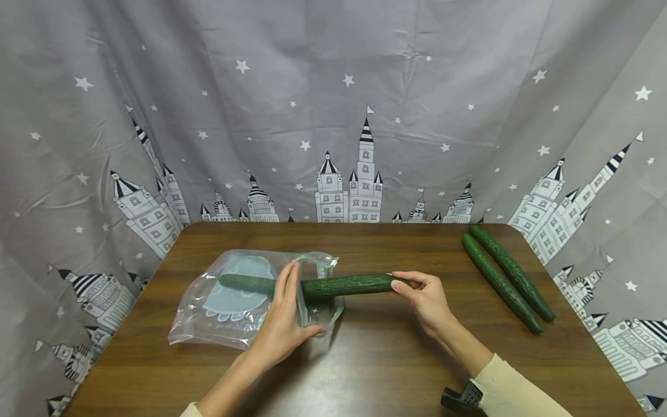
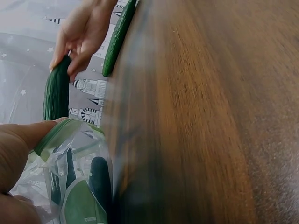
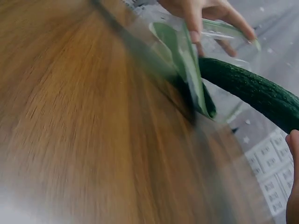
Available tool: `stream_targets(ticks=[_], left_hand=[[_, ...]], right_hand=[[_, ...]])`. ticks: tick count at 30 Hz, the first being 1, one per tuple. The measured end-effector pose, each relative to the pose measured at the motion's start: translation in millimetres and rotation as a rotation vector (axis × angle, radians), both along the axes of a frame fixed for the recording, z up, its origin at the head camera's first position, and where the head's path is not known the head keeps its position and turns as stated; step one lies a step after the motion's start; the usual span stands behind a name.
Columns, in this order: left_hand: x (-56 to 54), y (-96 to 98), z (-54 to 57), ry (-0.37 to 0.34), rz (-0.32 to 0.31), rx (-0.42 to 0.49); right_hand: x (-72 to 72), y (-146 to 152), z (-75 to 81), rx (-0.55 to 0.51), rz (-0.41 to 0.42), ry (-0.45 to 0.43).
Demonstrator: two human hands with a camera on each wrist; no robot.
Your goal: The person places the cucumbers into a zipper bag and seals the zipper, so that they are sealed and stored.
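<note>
A clear zip bag (image 1: 195,324) with a pale blue-green printed patch lies on the table, its mouth facing right. My left hand (image 1: 281,321) holds the bag's green-edged mouth apart, thumb at the near side. A long dark green cucumber (image 1: 349,285) runs through that mouth, its left part inside the bag. With thumb and fingertips, my right hand (image 1: 428,301) pinches the cucumber's right end. Low inside the bag, the left wrist view shows another dark green rounded shape (image 2: 100,179), probably a second cucumber. The left fingers partly cover the bag's opening in the head view.
Two more cucumbers (image 1: 500,284) (image 1: 513,272) lie side by side, slanted, at the right of the brown wooden table (image 1: 396,370). A grey curtain (image 1: 417,87) printed with castles and stars hangs behind and around the table.
</note>
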State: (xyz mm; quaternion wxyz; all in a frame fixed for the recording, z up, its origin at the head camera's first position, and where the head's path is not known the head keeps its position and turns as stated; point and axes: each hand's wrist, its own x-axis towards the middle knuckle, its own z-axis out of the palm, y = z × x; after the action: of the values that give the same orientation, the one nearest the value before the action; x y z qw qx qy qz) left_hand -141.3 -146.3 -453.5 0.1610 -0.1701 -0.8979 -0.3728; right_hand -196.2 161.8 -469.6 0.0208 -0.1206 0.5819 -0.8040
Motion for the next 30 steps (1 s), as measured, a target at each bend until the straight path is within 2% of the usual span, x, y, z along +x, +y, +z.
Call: stream_targets(ticks=[7, 13, 18, 22, 26, 30], left_hand=[[0.4, 3.0, -4.0, -0.002, -0.002, 0.001], [-1.0, 5.2, -5.3, 0.021, -0.006, -0.014], [-1.3, 8.4, -6.2, 0.041, -0.006, -0.025], [-1.3, 9.0, -7.3, 0.043, -0.009, -0.019], [-1.7, 6.7, -7.6, 0.027, -0.004, -0.005], [-1.9, 3.0, -8.2, 0.015, 0.003, 0.009]], right_hand=[[-7.7, -38, -6.9, 0.057, 0.002, 0.013], [-17.4, -70, -13.6, 0.039, -0.025, 0.025], [-17.9, -91, -16.8, 0.043, 0.031, 0.021], [-19.1, -94, -17.6, 0.111, 0.09, 0.014], [-23.9, -86, -16.6, 0.226, 0.137, 0.003], [-28.1, -74, -14.1, 0.296, 0.22, -0.043]])
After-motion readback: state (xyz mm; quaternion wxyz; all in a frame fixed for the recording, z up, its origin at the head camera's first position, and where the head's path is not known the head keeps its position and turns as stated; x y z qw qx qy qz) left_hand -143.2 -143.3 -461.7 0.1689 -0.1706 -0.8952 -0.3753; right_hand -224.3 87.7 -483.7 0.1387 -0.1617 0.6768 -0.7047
